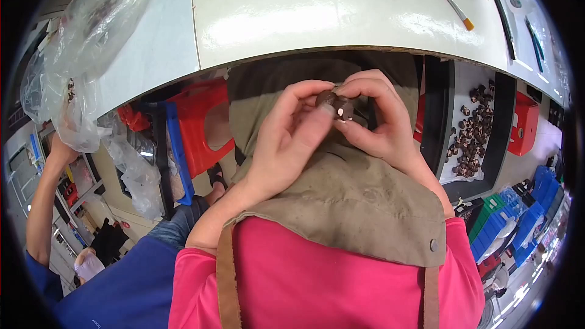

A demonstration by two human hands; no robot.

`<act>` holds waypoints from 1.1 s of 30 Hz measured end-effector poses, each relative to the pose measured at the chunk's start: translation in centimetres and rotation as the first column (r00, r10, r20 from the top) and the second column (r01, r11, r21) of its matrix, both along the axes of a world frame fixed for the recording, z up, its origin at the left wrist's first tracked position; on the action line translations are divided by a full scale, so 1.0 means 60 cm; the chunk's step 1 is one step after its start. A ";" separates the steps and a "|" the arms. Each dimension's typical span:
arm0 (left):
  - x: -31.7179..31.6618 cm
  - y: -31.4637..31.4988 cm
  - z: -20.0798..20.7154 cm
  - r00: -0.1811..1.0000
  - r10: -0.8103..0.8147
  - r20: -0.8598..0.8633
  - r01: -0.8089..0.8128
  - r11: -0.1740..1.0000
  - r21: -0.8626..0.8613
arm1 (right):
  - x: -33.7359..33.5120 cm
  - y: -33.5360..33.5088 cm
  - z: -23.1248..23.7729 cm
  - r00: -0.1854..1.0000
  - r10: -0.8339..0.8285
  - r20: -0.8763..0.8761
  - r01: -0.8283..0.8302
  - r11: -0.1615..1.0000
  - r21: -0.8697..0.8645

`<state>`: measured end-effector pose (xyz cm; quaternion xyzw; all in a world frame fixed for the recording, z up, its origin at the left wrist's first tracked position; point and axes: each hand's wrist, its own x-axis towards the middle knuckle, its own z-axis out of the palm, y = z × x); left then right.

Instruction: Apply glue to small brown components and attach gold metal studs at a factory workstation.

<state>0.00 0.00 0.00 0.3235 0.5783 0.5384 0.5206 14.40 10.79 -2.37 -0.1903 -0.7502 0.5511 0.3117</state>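
A small, rounded dark-brown figure-like piece (344, 108) with pale spots is held between both hands, just off the table's near edge and above my apron. My left hand (283, 137) pinches it from the left, with the thumb across its front. From the right, my right hand (387, 119) grips it between bent fingers and thumb. Fingers cover part of the piece, so its exact kind is hidden. Below the hands spreads the olive-brown apron (347, 189).
Beside my right arm, a dark tray (499, 125) contains many similar brown pieces (472, 134). A red-handled brush (448, 1) and tweezers-like tools (534, 44) lie on the white table (304, 6). At left, a co-worker's arm (46, 201) reaches to a clear plastic bag (79, 55); a red stool (198, 125) stands near.
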 end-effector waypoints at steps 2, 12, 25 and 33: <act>-0.003 0.000 0.003 0.943 0.054 0.329 -0.032 0.997 -0.072 | 0.002 -0.002 0.004 1.000 0.002 0.014 -0.002 1.000 0.014; -0.004 -0.027 0.009 0.907 0.073 0.415 -0.045 0.996 -0.076 | 0.007 -0.028 0.012 1.000 0.001 0.009 0.000 0.997 -0.083; -0.039 -0.076 0.017 0.935 0.041 0.352 -0.016 0.997 -0.072 | -0.029 -0.082 0.027 0.999 -0.016 0.031 0.018 0.998 -0.067; 0.002 -0.053 -0.006 0.936 0.039 0.350 0.009 0.991 -0.134 | 0.017 -0.058 -0.001 0.997 0.006 0.075 -0.009 0.999 0.039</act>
